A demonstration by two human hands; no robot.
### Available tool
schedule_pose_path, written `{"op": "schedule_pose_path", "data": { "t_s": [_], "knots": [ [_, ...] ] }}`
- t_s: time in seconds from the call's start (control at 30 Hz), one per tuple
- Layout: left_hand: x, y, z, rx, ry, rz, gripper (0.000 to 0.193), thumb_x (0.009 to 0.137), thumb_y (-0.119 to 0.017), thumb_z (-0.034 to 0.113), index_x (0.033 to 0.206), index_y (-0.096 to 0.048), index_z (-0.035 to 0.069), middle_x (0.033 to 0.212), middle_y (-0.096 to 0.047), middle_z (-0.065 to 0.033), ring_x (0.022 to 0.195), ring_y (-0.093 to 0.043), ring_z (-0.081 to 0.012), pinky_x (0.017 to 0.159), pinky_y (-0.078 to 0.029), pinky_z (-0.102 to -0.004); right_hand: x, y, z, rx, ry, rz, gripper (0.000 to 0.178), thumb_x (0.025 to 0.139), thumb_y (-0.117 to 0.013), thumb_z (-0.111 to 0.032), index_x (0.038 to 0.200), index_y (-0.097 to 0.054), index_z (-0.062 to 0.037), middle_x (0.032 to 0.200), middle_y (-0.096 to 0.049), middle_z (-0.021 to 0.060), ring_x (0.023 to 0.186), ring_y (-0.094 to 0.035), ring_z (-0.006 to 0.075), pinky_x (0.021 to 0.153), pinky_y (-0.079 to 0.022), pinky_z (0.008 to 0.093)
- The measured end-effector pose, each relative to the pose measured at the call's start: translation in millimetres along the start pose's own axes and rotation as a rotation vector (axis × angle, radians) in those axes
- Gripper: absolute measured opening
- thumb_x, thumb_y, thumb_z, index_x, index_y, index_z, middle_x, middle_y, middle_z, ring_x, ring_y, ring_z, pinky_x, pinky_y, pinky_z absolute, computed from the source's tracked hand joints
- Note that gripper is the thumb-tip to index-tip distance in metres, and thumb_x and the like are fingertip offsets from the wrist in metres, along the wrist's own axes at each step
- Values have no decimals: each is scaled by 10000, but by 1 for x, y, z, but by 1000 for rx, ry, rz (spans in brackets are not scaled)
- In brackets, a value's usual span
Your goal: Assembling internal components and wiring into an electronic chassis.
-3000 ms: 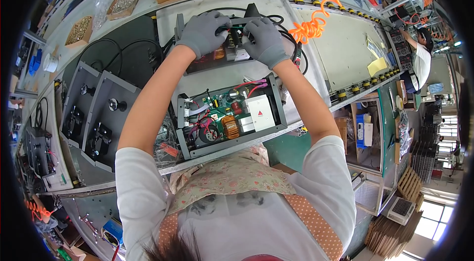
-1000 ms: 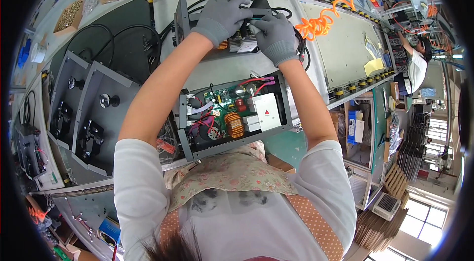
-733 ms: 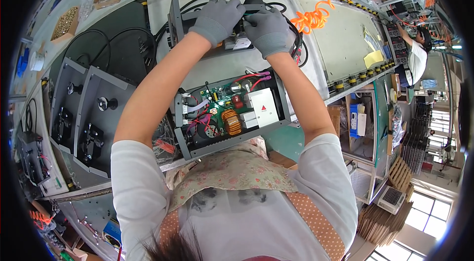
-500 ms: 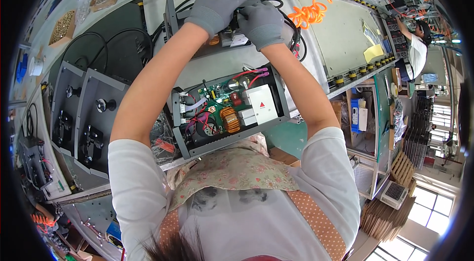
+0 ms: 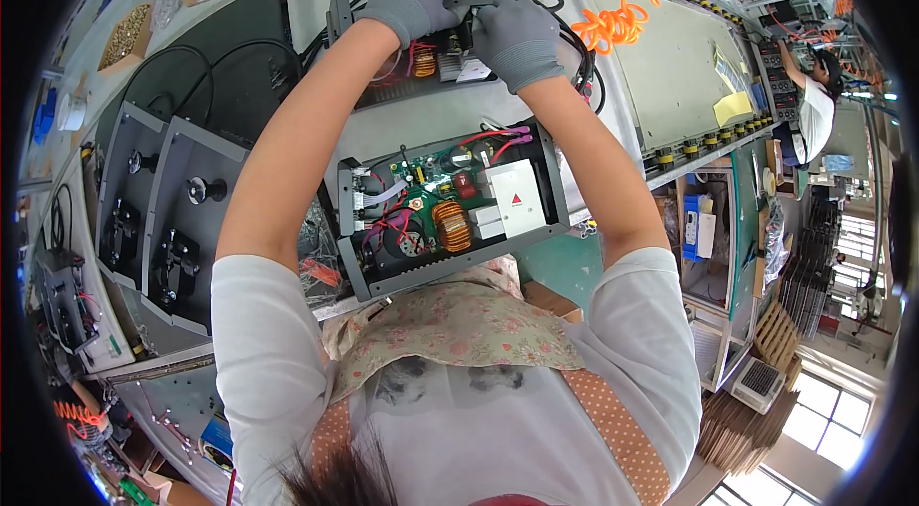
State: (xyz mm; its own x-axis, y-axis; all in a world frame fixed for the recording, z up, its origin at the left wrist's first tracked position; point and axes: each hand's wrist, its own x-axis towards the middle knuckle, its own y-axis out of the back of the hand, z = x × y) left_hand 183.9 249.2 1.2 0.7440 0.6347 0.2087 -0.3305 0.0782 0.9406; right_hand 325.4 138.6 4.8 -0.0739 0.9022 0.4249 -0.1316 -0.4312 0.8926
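We work at a pale surface (image 5: 383,137) with both hands gloved in grey. The far unit (image 5: 338,8) lies near the surface's far edge, top uncovered, its coil (image 5: 423,64) and red wires exposed. Our left hand (image 5: 412,3) reaches over it, fingers partly curled at the left end of a grey bar (image 5: 484,0). Our right hand (image 5: 519,39) bends its fingers just below the bar's right part. We cannot tell whether either hand has the bar pinched or merely touches it; the fingertips are partly hidden.

Risk points:

- Slip: if the smooth bar slides in the gloves, it can strike the coil.
- Snag: a fingertip hooking a wire could pull a connection loose.
- Drag: the black cable (image 5: 582,61) loops beside our right wrist; catching it could shift the unit.
- Fall: the near unit (image 5: 459,260) sits at the surface's near edge, under our forearms. A bump from a forearm could push it off.
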Motion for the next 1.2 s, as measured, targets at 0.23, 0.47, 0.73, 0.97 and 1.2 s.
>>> {"op": "schedule_pose_path", "data": {
  "t_s": [0.23, 0.47, 0.73, 0.97, 1.2],
  "knots": [
    [1, -3, 0, -72, 24, 6, 279, 806, -648, 378, 1038, -679, 226, 900, -716, -61, 836, -684, -280, 742, -535, -427, -6, -9, 5, 100, 49, 216, 74, 697, -686, -166, 721, -699, -97, 828, -684, 67, 840, -667, 251, 641, -550, 393],
    [-2, 2, 1, -95, 33, -23, 295, 805, -645, 386, 1043, -678, 215, 905, -713, -74, 841, -683, -283, 751, -530, -429, -5, -8, 4, 117, 63, 209, 49, 673, -673, -130, 703, -678, -92, 829, -681, 61, 832, -667, 247, 623, -548, 378],
    [-3, 1, 0, -129, 23, 4, 297, 792, -635, 365, 1030, -685, 194, 891, -710, -97, 843, -679, -298, 758, -528, -427, -5, -12, 5, 178, 45, 250, 69, 712, -678, -147, 709, -653, -82, 848, -679, 72, 843, -660, 255, 651, -543, 394],
    [-4, 2, -2, -173, 28, 4, 331, 773, -634, 375, 1036, -695, 184, 920, -713, -106, 851, -678, -307, 783, -533, -429, -5, -18, 8, 61, 155, 278, 90, 746, -678, -170, 759, -639, -91, 856, -663, 47, 847, -653, 233, 625, -536, 373],
    [-5, 4, -4, -218, 35, 4, 377, 758, -635, 397, 1062, -699, 183, 945, -714, -110, 875, -680, -305, 815, -536, -420, -5, -12, 5, -50, 193, 271, 105, 768, -674, -190, 736, -624, -103, 821, -636, 44, 801, -641, 226, 578, -524, 367]
  ]
}}
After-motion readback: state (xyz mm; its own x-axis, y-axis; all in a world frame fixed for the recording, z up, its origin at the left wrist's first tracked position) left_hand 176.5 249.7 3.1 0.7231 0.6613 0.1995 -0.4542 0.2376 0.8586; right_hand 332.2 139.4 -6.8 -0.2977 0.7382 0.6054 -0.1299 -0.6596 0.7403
